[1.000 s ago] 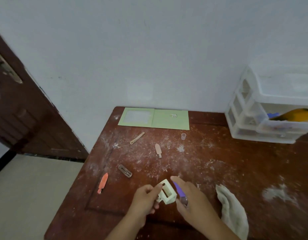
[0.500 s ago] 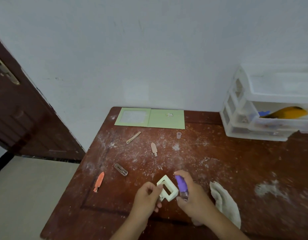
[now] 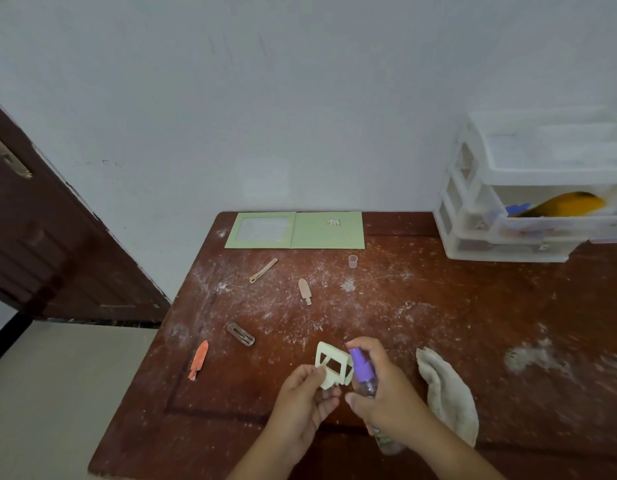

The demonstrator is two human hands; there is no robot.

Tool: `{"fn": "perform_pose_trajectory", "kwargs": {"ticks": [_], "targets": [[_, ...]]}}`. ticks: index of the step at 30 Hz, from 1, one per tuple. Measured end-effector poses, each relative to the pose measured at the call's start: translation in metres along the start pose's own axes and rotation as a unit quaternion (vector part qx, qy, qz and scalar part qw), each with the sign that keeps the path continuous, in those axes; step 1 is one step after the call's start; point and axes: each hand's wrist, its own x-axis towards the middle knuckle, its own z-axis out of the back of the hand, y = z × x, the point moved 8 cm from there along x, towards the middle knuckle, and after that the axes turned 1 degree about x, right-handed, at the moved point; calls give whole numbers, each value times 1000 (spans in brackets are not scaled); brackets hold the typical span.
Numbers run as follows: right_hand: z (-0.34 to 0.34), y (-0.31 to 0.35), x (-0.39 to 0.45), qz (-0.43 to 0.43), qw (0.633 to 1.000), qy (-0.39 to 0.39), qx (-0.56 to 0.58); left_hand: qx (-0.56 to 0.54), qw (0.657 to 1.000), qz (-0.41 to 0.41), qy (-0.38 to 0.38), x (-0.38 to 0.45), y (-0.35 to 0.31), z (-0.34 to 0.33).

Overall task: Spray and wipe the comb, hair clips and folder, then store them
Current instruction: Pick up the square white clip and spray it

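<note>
Cream clip now tilted flatter, pinched in left hand; right hand wrapped round spray bottle.

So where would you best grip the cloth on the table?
Pinch the cloth at its upper end, coming from above: it lies crumpled and elongated to the right of the right hand, with that end free and bunched, probably easy to lift.

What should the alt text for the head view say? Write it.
Over a dusty wooden table, the left hand pinches a pale green comb while the right hand aims a purple-topped spray bottle at it. Four hair clips, a green folder and a cloth lie around.
</note>
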Motion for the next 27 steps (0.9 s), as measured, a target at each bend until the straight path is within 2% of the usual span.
{"fn": "perform_pose_trajectory", "kwargs": {"ticks": [6,8,12,16,19,21,25,27], "targets": [[0,-11,-3,-16,999,-3,51,-102,994,32,-20,-6,4,2],[1,-13,-4,-21,999,-18,37,-124,991,41,-21,-8,4,3],[6,-14,-1,-35,998,-48,25,-98,994,45,-5,-8,6,5],[8,-11,5,-70,987,50,136,-53,997,40,35,-6,3,7],[3,-4,7,-53,992,86,81,-64,994,39,76,-7,-3,4],[0,-4,8,-52,991,81,95,-67,994,34,83,-7,-6,3],[-1,-8,8,-62,987,53,141,-6,1000,13,6,2,-6,16],[-1,-9,8,-56,992,38,109,47,998,4,-37,6,-5,24]]}}
